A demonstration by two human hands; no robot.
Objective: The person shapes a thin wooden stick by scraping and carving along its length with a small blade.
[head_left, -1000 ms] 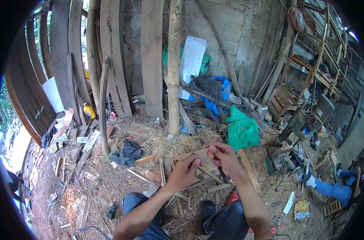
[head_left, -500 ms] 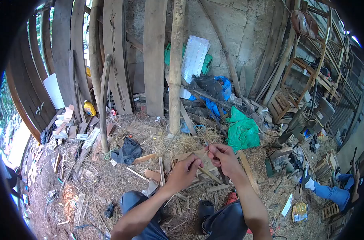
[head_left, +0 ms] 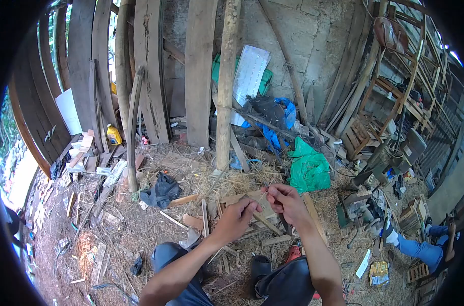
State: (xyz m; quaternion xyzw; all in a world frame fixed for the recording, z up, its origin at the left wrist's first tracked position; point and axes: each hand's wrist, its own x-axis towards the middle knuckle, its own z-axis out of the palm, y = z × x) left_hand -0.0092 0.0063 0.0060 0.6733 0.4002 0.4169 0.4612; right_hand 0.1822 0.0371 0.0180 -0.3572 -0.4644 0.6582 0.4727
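Note:
My left hand (head_left: 236,218) is closed, thumb and fingertips pinched together, in the middle of the view. Close by on the right, my right hand (head_left: 287,205) is pinched too, its fingertips slightly higher than the left ones. Whatever sits between the fingers is too thin or hidden to name. A small dark tip pokes out at the right fingertips. Below the right hand shows a dark narrow piece (head_left: 284,223); I cannot tell whether it is held or lies behind. Wood strips (head_left: 266,223) lie on the ground beneath both hands.
A wooden post (head_left: 224,102) stands ahead. Around it lie a green plastic bag (head_left: 309,166), a black plastic bag (head_left: 161,191) and straw. A yellow bottle (head_left: 113,135) stands left. At right, another person's leg (head_left: 418,247) extends near a yellow packet (head_left: 379,274).
Both hands keep nearly the same place and pinch, with only a slight shift at the fingertips. The camera view has moved slightly.

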